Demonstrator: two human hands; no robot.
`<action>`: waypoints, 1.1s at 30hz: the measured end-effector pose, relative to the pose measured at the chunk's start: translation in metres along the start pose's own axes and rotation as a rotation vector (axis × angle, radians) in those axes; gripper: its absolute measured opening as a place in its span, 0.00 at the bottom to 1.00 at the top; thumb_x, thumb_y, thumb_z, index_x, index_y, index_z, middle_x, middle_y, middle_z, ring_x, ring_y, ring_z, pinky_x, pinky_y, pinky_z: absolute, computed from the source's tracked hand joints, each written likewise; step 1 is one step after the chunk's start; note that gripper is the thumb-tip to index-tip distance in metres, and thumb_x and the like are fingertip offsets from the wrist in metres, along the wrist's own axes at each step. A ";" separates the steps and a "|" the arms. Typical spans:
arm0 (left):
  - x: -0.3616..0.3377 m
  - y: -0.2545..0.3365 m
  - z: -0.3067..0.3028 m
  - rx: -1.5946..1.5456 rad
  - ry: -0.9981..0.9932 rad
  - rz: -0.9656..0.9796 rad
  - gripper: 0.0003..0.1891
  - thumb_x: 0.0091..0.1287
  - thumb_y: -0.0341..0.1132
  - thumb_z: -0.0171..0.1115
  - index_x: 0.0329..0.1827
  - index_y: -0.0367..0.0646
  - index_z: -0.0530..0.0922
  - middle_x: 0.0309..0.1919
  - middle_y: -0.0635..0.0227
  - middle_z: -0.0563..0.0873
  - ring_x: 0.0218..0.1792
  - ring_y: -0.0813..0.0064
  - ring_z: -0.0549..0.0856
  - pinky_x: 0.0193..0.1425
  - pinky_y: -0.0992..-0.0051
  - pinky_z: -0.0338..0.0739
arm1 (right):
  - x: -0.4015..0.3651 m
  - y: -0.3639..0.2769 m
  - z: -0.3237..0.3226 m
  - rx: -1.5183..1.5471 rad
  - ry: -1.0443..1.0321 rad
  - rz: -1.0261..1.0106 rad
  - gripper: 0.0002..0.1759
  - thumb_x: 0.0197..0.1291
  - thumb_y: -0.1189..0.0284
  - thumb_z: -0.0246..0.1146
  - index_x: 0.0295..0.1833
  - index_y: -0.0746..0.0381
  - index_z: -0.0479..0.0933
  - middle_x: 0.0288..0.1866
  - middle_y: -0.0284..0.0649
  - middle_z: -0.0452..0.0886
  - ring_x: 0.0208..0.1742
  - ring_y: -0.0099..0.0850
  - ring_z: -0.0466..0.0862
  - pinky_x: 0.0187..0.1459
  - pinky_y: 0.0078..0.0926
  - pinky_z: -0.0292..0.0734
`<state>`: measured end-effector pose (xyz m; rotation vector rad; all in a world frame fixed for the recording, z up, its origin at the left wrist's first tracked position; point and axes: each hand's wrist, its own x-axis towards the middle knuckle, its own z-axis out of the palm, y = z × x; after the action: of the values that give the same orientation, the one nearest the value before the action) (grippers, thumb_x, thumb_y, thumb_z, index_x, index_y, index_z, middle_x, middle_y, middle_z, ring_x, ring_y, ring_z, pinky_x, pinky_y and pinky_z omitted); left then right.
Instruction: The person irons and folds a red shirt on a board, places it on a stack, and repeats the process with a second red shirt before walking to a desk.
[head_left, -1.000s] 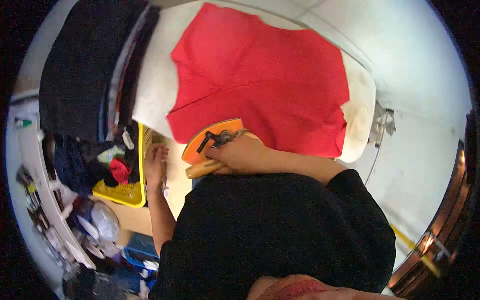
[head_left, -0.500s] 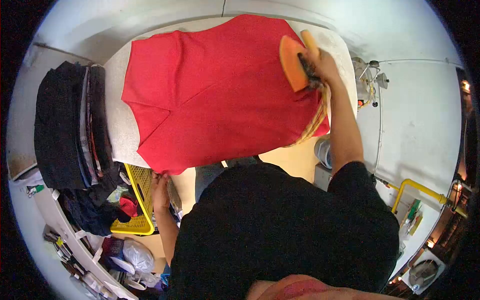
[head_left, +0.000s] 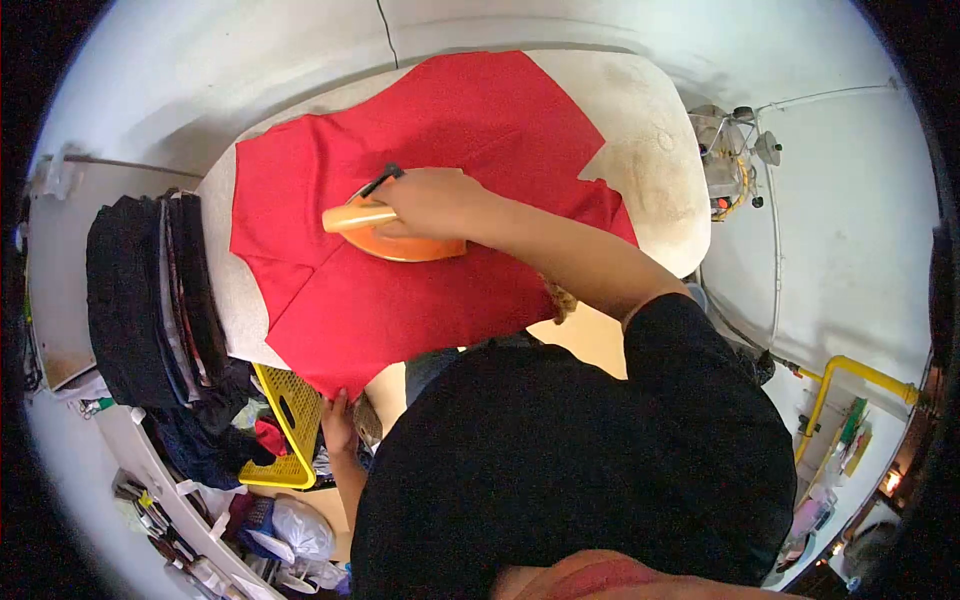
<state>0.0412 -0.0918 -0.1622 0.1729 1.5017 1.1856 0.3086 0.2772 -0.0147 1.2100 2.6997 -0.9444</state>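
A red sleeveless-looking garment (head_left: pixel 500 120) lies spread over a cream padded ironing board (head_left: pixel 665 130). My right hand (head_left: pixel 435 205) is closed around the handle of an orange iron (head_left: pixel 425 248), which sits on the garment left of its middle with its handle end turned to the left. Part of the iron is hidden under the hand. At the board's near left edge, my left hand (head_left: pixel 341 425) pinches the garment's lower corner between thumb and fingers. A yellowish braided cord (head_left: pixel 562 300) shows below my right forearm.
Dark folded clothes (head_left: pixel 125 290) are stacked at the board's left end. Below them stands a yellow basket (head_left: pixel 300 440) with clothes inside. A white plastic bag (head_left: pixel 303 528) lies lower left. Metal equipment (head_left: pixel 730 160) and a yellow pipe (head_left: pixel 870 375) are on the right.
My right hand has swept the iron from the garment's right end leftward and turned it. The garment's right end now lies further left, baring more board. My left hand still pinches the corner.
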 end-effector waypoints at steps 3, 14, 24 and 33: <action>-0.016 0.001 -0.006 -0.030 0.041 0.000 0.21 0.68 0.33 0.59 0.64 0.41 0.69 0.56 0.66 0.79 0.53 0.70 0.80 0.52 0.70 0.75 | 0.000 0.029 -0.024 0.019 0.020 0.072 0.26 0.59 0.49 0.59 0.59 0.51 0.77 0.46 0.48 0.84 0.49 0.47 0.83 0.51 0.45 0.77; -0.043 0.018 -0.003 -0.067 0.159 0.063 0.15 0.71 0.36 0.58 0.57 0.43 0.73 0.50 0.68 0.82 0.50 0.73 0.82 0.53 0.70 0.76 | -0.158 0.308 -0.125 0.137 0.439 0.737 0.30 0.60 0.46 0.61 0.51 0.63 0.79 0.34 0.50 0.85 0.35 0.47 0.84 0.38 0.44 0.76; -0.048 0.024 -0.002 -0.052 0.145 0.127 0.09 0.71 0.34 0.58 0.49 0.43 0.72 0.44 0.65 0.84 0.43 0.72 0.85 0.52 0.70 0.79 | -0.265 0.168 0.067 0.413 0.450 0.526 0.13 0.60 0.62 0.65 0.43 0.60 0.77 0.35 0.41 0.80 0.40 0.32 0.81 0.44 0.33 0.75; -0.050 0.051 -0.008 0.087 0.148 0.074 0.08 0.70 0.32 0.58 0.49 0.43 0.73 0.39 0.69 0.83 0.38 0.76 0.84 0.46 0.75 0.79 | -0.281 0.146 0.269 2.105 0.578 0.513 0.26 0.59 0.71 0.63 0.64 0.53 0.70 0.64 0.34 0.75 0.65 0.35 0.71 0.69 0.49 0.61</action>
<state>0.0266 -0.1056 -0.0937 0.2047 1.6906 1.2146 0.5494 0.0189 -0.2332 2.0055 0.2058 -3.5694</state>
